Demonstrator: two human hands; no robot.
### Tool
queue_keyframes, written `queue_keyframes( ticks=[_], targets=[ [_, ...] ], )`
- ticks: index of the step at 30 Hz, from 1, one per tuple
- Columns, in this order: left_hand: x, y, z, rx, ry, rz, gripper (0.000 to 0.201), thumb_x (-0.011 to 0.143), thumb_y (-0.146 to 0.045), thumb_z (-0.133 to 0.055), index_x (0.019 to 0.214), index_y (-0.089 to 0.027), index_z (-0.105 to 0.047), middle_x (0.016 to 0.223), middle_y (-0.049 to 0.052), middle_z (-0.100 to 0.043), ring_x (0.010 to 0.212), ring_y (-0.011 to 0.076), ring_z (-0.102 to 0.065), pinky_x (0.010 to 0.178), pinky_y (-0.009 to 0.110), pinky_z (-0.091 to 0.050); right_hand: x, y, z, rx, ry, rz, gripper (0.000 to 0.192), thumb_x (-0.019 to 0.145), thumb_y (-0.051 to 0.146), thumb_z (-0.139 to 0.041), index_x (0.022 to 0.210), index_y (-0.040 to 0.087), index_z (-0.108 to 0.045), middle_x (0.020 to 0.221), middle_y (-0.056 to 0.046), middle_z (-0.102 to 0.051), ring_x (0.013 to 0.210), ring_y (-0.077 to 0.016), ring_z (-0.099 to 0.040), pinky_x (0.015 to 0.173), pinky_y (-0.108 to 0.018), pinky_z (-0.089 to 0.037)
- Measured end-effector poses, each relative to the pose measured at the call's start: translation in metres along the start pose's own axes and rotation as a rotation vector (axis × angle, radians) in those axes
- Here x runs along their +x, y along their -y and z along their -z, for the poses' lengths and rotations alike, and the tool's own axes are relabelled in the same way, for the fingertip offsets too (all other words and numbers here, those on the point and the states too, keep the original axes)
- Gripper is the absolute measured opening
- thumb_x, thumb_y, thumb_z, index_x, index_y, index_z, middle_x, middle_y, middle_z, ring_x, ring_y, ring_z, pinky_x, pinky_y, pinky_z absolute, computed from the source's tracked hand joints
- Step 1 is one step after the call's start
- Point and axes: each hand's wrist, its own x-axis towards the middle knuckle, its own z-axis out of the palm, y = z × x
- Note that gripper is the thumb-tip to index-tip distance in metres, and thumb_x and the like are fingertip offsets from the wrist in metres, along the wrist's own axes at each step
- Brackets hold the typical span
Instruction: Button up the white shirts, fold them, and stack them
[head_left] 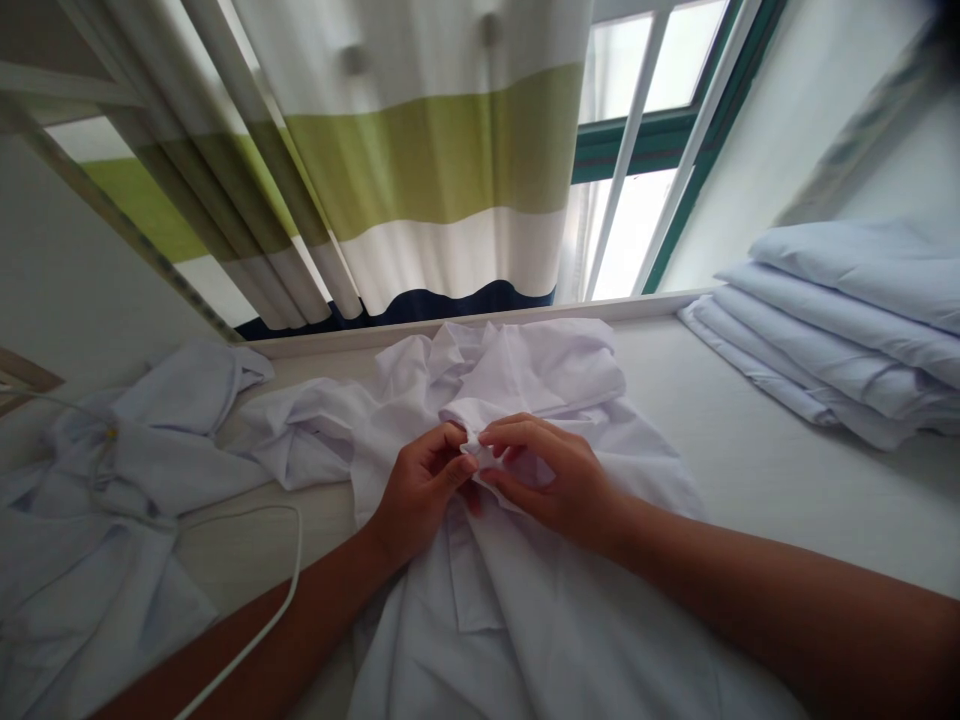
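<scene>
A white shirt (pixel 540 365) lies crumpled on the white surface in front of me, one sleeve stretched out to the left. My left hand (pixel 420 490) pinches a bunched edge of it near the neck opening, thumb against forefinger. From the right, my right hand (pixel 559 475) has its fingertips on the same bunched edge, its thumb a little lower. The fingers partly hide the small bit of fabric between the hands; whether a button is there I cannot make out. Below the hands, a strip like a placket (pixel 472 575) runs down the shirt's front.
Folded white garments (pixel 855 330) are stacked at the right. Loose white cloth (pixel 142 470) lies heaped at the left, with a pale cable (pixel 296 560) looping over it and past my left forearm. Beyond the raised back edge (pixel 450 327) hang curtains (pixel 450 160) beside a barred window.
</scene>
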Motion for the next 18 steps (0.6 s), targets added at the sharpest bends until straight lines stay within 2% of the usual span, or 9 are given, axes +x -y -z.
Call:
queue_keyframes(
  ticks=[4,7,10,14,16,18],
  targets=[
    [-0.0013,0.0005,-0.0012,0.005,0.044,-0.025,0.032,0.076,-0.032,-0.083,0.091,-0.017,-0.059,0.084,-0.001,-0.056,0.063,0.0119,-0.060,0.049,0.023,-0.056,0.0018,0.0020,0.0008,0.029,-0.030,-0.017,0.011,0.090,0.015,-0.064,0.099,0.021,-0.064,0.101,-0.005,-0.071,0.086,-0.0147,-0.067,0.075,-0.027,-0.055],
    [-0.0034,0.0004,-0.0039,0.044,0.050,-0.013,0.039,0.069,-0.021,-0.087,0.094,-0.019,-0.058,0.088,-0.002,-0.057,0.067,0.0115,-0.060,0.053,0.022,-0.057,0.0016,0.0016,0.0004,0.072,-0.045,-0.112,0.004,0.091,0.016,-0.062,0.092,0.021,-0.062,0.097,-0.004,-0.070,0.083,-0.0149,-0.066,0.073,-0.027,-0.054],
    [-0.0052,-0.0010,-0.0060,0.098,0.032,0.002,0.033,0.074,-0.022,-0.084,0.094,-0.019,-0.058,0.089,-0.001,-0.058,0.068,0.0118,-0.061,0.055,0.022,-0.057,0.0002,-0.0002,-0.0008,0.142,-0.038,-0.198,0.005,0.093,0.019,-0.061,0.098,0.021,-0.060,0.098,-0.004,-0.068,0.080,-0.0140,-0.065,0.070,-0.026,-0.054],
    [-0.0058,-0.0038,-0.0059,0.117,0.041,0.006,0.025,0.080,-0.029,-0.079,0.094,-0.020,-0.062,0.084,0.000,-0.061,0.064,0.0131,-0.061,0.054,0.024,-0.055,0.0009,-0.0020,0.0008,0.180,0.051,-0.022,0.025,0.098,0.019,-0.054,0.122,0.024,-0.059,0.107,-0.006,-0.063,0.092,-0.0158,-0.064,0.081,-0.031,-0.054],
    [-0.0056,-0.0049,-0.0052,0.097,0.051,0.010,0.022,0.087,-0.039,-0.072,0.093,-0.019,-0.063,0.080,0.001,-0.062,0.061,0.0138,-0.062,0.054,0.025,-0.054,0.0023,-0.0022,0.0023,0.162,0.083,0.052,0.026,0.099,0.017,-0.051,0.121,0.024,-0.063,0.107,-0.007,-0.061,0.097,-0.0169,-0.062,0.086,-0.033,-0.052],
    [-0.0052,-0.0058,-0.0048,0.093,0.064,0.027,0.027,0.092,-0.046,-0.062,0.091,-0.019,-0.063,0.078,0.001,-0.062,0.059,0.0144,-0.062,0.054,0.026,-0.053,0.0031,-0.0025,0.0030,0.147,0.068,0.051,0.023,0.099,0.017,-0.052,0.116,0.024,-0.066,0.104,-0.007,-0.060,0.096,-0.0169,-0.061,0.086,-0.033,-0.052]
  ],
)
